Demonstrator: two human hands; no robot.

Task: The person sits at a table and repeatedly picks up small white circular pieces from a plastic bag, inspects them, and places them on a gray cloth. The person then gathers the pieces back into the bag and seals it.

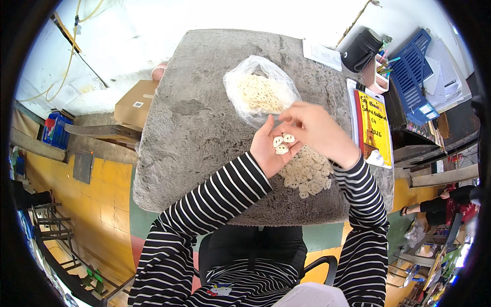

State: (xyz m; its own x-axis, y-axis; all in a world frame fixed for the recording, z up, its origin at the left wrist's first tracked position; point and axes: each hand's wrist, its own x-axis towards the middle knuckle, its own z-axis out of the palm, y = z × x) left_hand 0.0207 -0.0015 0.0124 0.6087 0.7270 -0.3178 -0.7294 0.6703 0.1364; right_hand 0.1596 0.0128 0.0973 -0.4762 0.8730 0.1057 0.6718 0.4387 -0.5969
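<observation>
three cream pieces [281,149] lie in my upturned left hand [267,151], right hand [327,132] close over its fingers.

from my end, the left thumb is spread wide; the right fingers curl, blurred, and i can't tell whether they pinch anything. more pieces fill a clear bag [289,92] and a loose heap [307,174], partly hidden by my hands. bold dark handwriting marks the yellow folder [379,115]; a white code label [137,104] shows on the brown box [130,111].
</observation>
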